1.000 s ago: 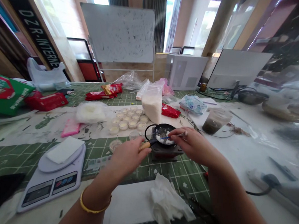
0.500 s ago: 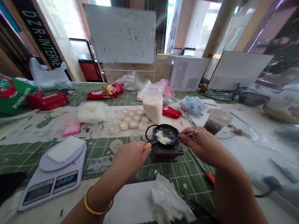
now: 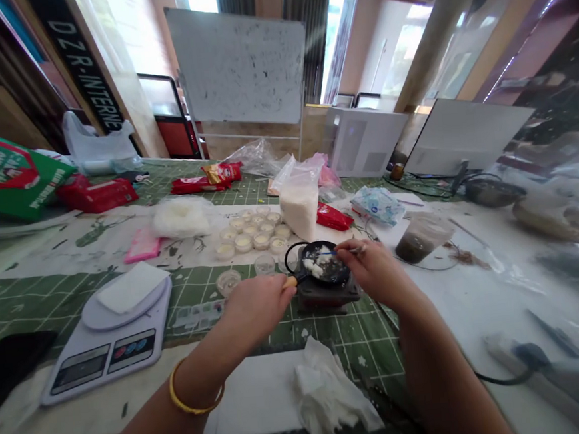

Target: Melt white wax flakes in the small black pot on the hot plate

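Left hand (image 3: 256, 308) gripping pan handle (image 3: 290, 282), right hand (image 3: 374, 270) pinching stirrer (image 3: 345, 251)

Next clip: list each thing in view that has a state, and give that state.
Pan, on a small stand, white lumps inside.
Stirrer, tip in the pan.
Left hand, closed on the pan's handle.
Right hand, pinching the stirrer.
Bag, upright, white contents.
Small cups, filled.
Scale, white pad on its plate.
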Tool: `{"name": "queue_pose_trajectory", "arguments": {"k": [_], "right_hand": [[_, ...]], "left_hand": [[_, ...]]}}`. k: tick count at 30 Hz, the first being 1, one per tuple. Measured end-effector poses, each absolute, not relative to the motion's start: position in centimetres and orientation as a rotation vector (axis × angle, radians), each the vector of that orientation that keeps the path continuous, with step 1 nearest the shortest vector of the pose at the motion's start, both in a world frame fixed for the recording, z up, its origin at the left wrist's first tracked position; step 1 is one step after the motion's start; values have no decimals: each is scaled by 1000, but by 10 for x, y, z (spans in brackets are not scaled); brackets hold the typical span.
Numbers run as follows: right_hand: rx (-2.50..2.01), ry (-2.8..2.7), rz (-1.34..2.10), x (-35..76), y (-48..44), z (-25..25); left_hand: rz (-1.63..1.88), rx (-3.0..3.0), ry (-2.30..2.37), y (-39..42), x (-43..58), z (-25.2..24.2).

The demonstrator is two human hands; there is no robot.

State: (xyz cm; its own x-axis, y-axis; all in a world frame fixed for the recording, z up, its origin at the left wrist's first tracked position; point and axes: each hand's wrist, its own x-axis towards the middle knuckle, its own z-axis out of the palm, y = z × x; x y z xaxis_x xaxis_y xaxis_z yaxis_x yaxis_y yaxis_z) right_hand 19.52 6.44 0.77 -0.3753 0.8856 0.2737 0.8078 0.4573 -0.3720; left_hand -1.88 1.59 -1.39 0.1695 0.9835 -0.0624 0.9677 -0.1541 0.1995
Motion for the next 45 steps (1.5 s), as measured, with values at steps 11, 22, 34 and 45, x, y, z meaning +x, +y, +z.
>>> {"name": "queue_pose_trajectory", "arguments": {"k": [11,22,34,45], "right_hand": [[-1411,-2274,247,195,59,10],[-1476,-2253,243,200,61,12],[-1335,-2326,341,201,52,13],[-1346,-2326,321,200,54,14]], "left_hand": [[121,2263,1899,17,-19,-16],[143,2250,1906,17,-19,-16],[125,2300,1904,17,-17,-18],[121,2280,1885,17,-17,-15]]}}
